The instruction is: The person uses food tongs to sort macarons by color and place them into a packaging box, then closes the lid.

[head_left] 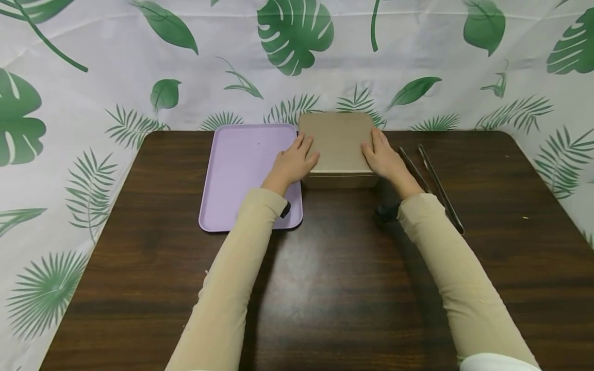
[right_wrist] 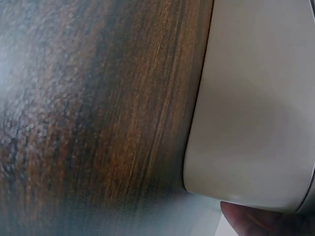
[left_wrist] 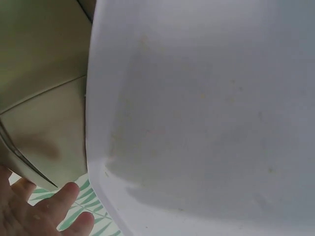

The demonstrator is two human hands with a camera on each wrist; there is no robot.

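Observation:
A gold-beige box point(head_left: 339, 141) with a rounded lid stands at the back of the table, and a thin seam runs along its front below the top. My left hand point(head_left: 292, 162) lies at the lid's left edge with fingers spread and extended. On the opposite side, my right hand point(head_left: 385, 161) rests along the right edge, fingers pointing away from me. In the left wrist view, fingertips point(left_wrist: 64, 196) show near the box's far corner. The right wrist view shows the box's smooth wall point(right_wrist: 251, 108) with one finger point(right_wrist: 256, 221) at its end.
A lilac tray point(head_left: 236, 170) lies left of the box, partly under my left forearm. Metal tongs point(head_left: 440, 188) lie on the right beside my right wrist. The dark wooden table point(head_left: 320, 288) meets a leaf-patterned cloth point(head_left: 213, 67) at the back.

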